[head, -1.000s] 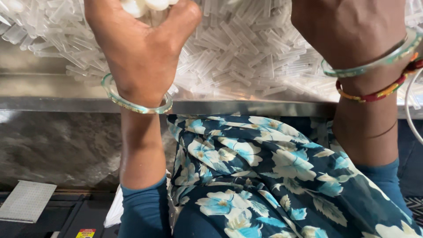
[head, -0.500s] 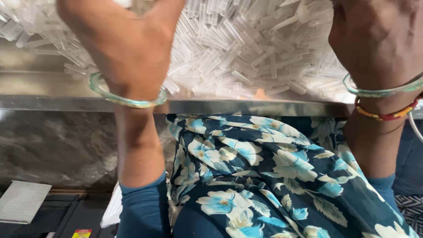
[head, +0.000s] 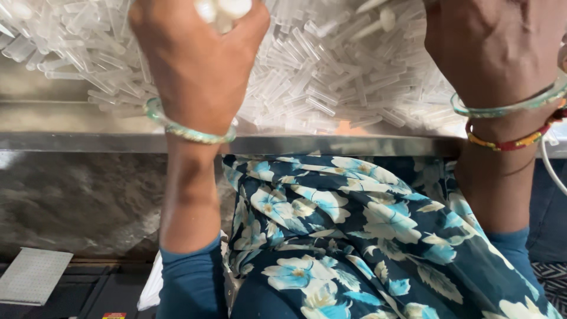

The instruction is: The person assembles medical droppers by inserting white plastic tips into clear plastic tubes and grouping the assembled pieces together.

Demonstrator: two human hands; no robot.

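A big heap of clear plastic tubes (head: 319, 77) covers a steel table (head: 77, 142). My left hand (head: 195, 53) is raised over the heap with its fingers closed around a few white-capped tube pieces (head: 221, 10) at the top edge. A pale green bangle circles that wrist. My right hand (head: 496, 47) rests on the heap at the upper right, its fingers cut off by the frame edge, so what it holds is hidden. It wears a green bangle and a red and yellow thread band.
The steel table's front edge (head: 354, 145) runs across the view. Below it are my blue floral garment (head: 354, 236) and blue sleeves. A grey flat pad (head: 32, 274) lies on the dark floor at lower left. A white cable (head: 552, 168) hangs at right.
Both hands have shifted slightly over the heap. The left hand dipped out of sight at the top and now shows white-capped pieces in its grip again.
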